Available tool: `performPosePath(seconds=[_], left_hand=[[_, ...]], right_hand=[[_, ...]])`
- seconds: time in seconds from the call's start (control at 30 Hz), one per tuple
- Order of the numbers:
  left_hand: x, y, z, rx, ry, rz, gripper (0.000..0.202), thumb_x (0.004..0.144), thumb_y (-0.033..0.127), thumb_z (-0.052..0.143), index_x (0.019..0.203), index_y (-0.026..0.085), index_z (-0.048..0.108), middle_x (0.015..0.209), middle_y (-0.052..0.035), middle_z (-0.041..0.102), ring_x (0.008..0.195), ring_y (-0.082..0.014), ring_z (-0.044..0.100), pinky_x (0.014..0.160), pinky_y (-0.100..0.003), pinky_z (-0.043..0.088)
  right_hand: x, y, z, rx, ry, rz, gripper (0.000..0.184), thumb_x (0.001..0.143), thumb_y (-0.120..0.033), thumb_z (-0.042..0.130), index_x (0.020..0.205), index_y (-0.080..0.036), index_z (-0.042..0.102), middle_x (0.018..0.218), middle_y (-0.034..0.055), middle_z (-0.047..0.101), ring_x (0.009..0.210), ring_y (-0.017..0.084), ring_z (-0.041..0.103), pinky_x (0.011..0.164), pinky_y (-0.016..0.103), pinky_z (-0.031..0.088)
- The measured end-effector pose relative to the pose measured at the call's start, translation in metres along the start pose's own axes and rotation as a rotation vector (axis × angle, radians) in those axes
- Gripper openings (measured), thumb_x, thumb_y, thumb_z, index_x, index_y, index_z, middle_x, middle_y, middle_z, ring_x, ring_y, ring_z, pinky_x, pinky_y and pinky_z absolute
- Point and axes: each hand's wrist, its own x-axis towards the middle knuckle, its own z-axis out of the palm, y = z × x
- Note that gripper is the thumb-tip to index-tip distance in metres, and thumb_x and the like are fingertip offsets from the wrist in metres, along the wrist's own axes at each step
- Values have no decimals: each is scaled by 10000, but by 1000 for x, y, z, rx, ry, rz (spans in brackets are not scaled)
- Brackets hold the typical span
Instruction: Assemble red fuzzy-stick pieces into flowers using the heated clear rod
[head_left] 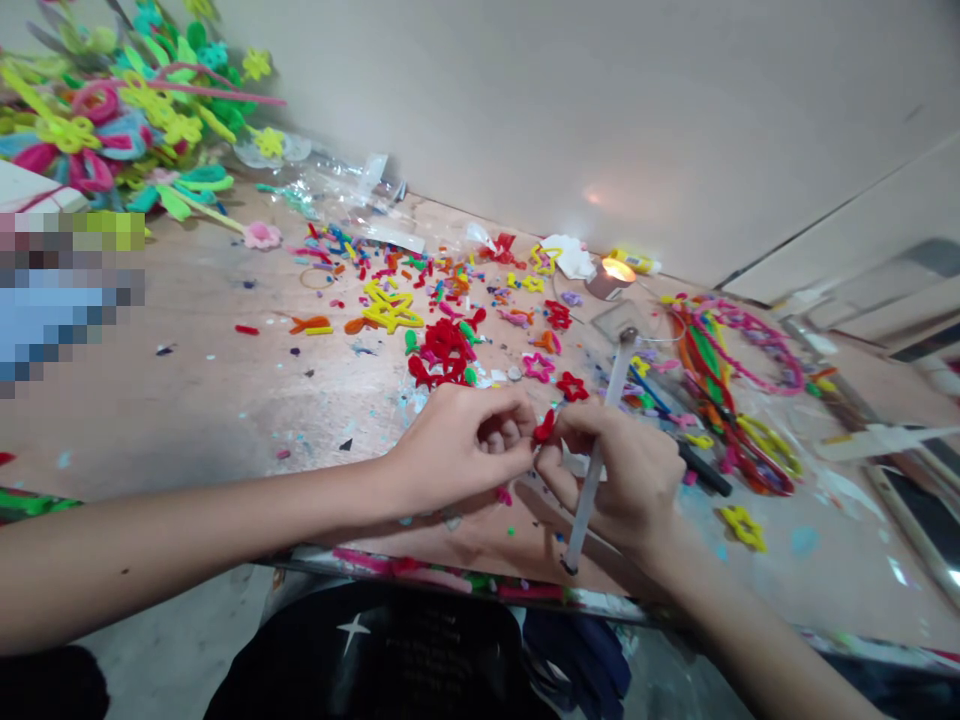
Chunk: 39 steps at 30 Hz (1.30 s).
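Observation:
My left hand (457, 440) and my right hand (630, 470) meet over the table's near edge, both pinching a small red pipe-cleaner piece (544, 427) between fingertips. My right hand also grips a long translucent glue stick (600, 450) that slants from near the candle side down past my palm. Just beyond my hands lie a red pipe-cleaner star (572, 386), a pink star (538, 366) and a heap of red shapes (444, 352).
A lit tealight candle (611, 277) burns by the wall. Yellow shapes (390, 308) and many coloured scraps litter the brown table (195, 400). A bundle of long pipe cleaners (720, 380) lies right, pipe-cleaner flowers (127, 110) stand far left, a yellow star (742, 525) near right.

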Motion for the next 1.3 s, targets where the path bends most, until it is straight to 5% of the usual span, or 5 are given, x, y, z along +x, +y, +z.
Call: performPosePath(seconds=[0.4,1.3], left_hand=[[0,-1,-1,134,-58,15,63,746,92,569,728,143,602,601,54,546,567,-74,509,565,-190,390],[1,-2,-1,194,-78,45,122,721,86,559,649,166,503,556,79,449,516,-67,416,536,-199,328]], right_hand=[[-2,2,0,-116,-81,-133,119,908,-150,566,830,-213,503,577,-37,515,483,121,453,496,259,321],[-1,-3,-3,-60,-231,-126,157,903,-148,585,792,-203,488,605,-39,472,525,118,396,521,264,297]])
